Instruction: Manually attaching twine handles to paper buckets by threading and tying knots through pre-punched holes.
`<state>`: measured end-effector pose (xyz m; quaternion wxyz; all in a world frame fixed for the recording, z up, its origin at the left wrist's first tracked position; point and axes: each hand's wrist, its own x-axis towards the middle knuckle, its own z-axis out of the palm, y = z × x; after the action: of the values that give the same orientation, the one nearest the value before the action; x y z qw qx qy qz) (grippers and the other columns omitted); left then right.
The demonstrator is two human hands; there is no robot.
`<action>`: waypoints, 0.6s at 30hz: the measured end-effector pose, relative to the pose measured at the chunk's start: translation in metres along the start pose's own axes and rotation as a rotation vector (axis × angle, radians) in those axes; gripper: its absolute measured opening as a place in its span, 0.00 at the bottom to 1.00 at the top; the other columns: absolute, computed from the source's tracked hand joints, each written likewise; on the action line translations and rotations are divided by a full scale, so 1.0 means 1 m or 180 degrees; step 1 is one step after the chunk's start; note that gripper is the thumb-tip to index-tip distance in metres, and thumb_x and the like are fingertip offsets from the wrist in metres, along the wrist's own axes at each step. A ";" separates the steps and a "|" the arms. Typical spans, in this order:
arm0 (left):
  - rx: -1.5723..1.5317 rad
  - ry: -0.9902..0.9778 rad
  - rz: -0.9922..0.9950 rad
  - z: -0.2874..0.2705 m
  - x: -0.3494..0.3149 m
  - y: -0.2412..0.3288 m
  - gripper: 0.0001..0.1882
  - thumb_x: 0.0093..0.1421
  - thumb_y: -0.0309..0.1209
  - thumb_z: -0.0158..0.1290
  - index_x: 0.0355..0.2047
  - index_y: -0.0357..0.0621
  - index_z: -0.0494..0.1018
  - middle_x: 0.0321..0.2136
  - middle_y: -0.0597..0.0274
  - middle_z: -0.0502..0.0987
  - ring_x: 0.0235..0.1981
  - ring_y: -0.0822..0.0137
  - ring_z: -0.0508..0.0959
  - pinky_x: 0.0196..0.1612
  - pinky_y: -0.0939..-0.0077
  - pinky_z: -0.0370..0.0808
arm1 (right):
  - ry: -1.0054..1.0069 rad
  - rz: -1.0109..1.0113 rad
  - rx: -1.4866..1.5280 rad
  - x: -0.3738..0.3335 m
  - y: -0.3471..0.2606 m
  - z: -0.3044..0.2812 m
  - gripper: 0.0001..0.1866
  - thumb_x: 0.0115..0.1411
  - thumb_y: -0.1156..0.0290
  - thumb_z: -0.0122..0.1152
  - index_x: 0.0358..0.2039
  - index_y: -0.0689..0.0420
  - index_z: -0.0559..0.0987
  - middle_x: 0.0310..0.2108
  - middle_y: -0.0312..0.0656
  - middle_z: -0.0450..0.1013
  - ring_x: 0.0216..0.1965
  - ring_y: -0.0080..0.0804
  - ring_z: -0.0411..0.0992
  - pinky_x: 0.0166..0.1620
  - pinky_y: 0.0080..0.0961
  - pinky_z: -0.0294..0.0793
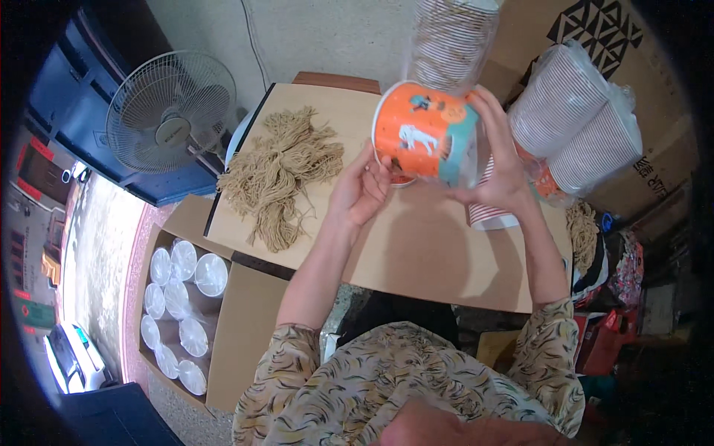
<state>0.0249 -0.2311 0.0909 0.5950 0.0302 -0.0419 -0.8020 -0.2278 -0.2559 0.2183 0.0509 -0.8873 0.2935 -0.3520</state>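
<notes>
An orange paper bucket (413, 137) with a teal band and cartoon prints is tilted on its side above the table, its white rim toward the left. My right hand (502, 152) is wrapped round its base end, with something clear like plastic film there. Against the lower rim, my left hand (364, 186) has curled fingers that seem to grip the edge. Behind and below the bucket, a striped stack of paper cups (491, 212) shows partly; my right hand and forearm hide some of it. A bundle of tan twine strands (282, 167) lies left of my left hand.
Tall wrapped stacks of paper buckets (558, 97) stand at the right, another stack (452, 41) at the back. Left of the table (357, 260) are an electric fan (172, 111) and an open cardboard box (245, 334) of wrapped white stacks. More twine (584, 230) hangs at the right edge.
</notes>
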 end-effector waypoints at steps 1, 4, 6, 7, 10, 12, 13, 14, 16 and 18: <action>0.0204 -0.0064 0.0006 -0.001 0.012 0.014 0.14 0.70 0.30 0.49 0.54 0.42 0.72 0.45 0.57 0.81 0.35 0.69 0.84 0.36 0.81 0.85 | 0.0010 -0.0006 -0.0020 0.012 0.008 0.002 0.72 0.26 0.52 0.86 0.71 0.55 0.54 0.72 0.54 0.47 0.72 0.56 0.49 0.71 0.47 0.52; 0.0171 -0.0128 0.0413 0.001 0.046 0.058 0.17 0.69 0.29 0.51 0.58 0.45 0.70 0.52 0.58 0.78 0.31 0.72 0.82 0.30 0.84 0.82 | -0.0036 -0.0023 -0.0094 0.048 0.038 0.003 0.64 0.33 0.52 0.81 0.70 0.56 0.57 0.69 0.56 0.53 0.70 0.55 0.53 0.70 0.44 0.55; 0.0379 -0.0117 0.0558 0.007 0.074 0.078 0.17 0.70 0.31 0.51 0.58 0.47 0.71 0.50 0.58 0.79 0.28 0.73 0.81 0.26 0.87 0.79 | -0.0243 0.0195 -0.0143 0.066 0.050 -0.002 0.61 0.37 0.49 0.77 0.69 0.60 0.58 0.68 0.57 0.55 0.70 0.53 0.54 0.69 0.42 0.57; 0.0375 -0.0118 0.0548 0.005 0.084 0.086 0.17 0.70 0.31 0.51 0.58 0.47 0.71 0.50 0.58 0.79 0.28 0.73 0.81 0.26 0.87 0.79 | -0.0244 0.0204 -0.0150 0.073 0.055 -0.001 0.61 0.37 0.49 0.77 0.69 0.60 0.58 0.68 0.57 0.55 0.70 0.53 0.54 0.69 0.42 0.57; 0.0589 -0.0009 0.0261 -0.029 0.119 0.105 0.16 0.71 0.38 0.50 0.53 0.44 0.71 0.39 0.59 0.82 0.26 0.70 0.81 0.21 0.87 0.76 | -0.0590 0.0439 -0.0016 0.090 0.072 0.016 0.59 0.39 0.55 0.77 0.70 0.59 0.57 0.69 0.57 0.54 0.71 0.51 0.51 0.71 0.41 0.52; 0.0726 0.0044 0.0159 -0.047 0.134 0.104 0.18 0.71 0.40 0.50 0.54 0.44 0.70 0.38 0.58 0.82 0.26 0.69 0.81 0.21 0.86 0.76 | -0.0745 0.0511 -0.0106 0.097 0.075 0.022 0.59 0.39 0.54 0.76 0.70 0.60 0.57 0.69 0.58 0.54 0.71 0.51 0.51 0.71 0.40 0.52; 0.0858 0.0114 0.0055 -0.058 0.141 0.103 0.19 0.71 0.42 0.50 0.55 0.43 0.69 0.37 0.58 0.82 0.26 0.69 0.81 0.21 0.86 0.76 | -0.0911 0.0590 -0.0186 0.099 0.077 0.026 0.59 0.40 0.53 0.76 0.70 0.61 0.57 0.69 0.58 0.54 0.71 0.52 0.52 0.71 0.39 0.53; 0.0819 0.0106 0.0041 -0.066 0.146 0.103 0.22 0.70 0.44 0.50 0.56 0.43 0.68 0.35 0.57 0.82 0.25 0.68 0.81 0.21 0.86 0.76 | -0.0916 0.0589 -0.0181 0.101 0.079 0.032 0.59 0.40 0.53 0.76 0.70 0.61 0.57 0.69 0.58 0.54 0.71 0.52 0.52 0.71 0.39 0.53; 0.0808 0.0153 -0.0019 -0.075 0.151 0.101 0.22 0.70 0.44 0.50 0.56 0.43 0.68 0.35 0.57 0.82 0.24 0.68 0.81 0.21 0.86 0.76 | -0.1147 0.0806 -0.0246 0.103 0.089 0.046 0.60 0.39 0.49 0.74 0.69 0.63 0.57 0.68 0.60 0.56 0.70 0.53 0.54 0.70 0.39 0.55; 0.0789 0.0188 -0.0103 -0.077 0.158 0.095 0.22 0.70 0.45 0.50 0.55 0.42 0.67 0.35 0.57 0.82 0.24 0.68 0.80 0.20 0.86 0.76 | -0.1126 0.0822 -0.0220 0.101 0.099 0.057 0.61 0.38 0.47 0.74 0.69 0.64 0.57 0.67 0.61 0.57 0.69 0.54 0.55 0.70 0.39 0.56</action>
<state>0.0770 -0.4124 0.0246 0.5746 0.1278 -0.1227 -0.7990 -0.1798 -0.4004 0.2068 0.1158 -0.8915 0.4031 -0.1712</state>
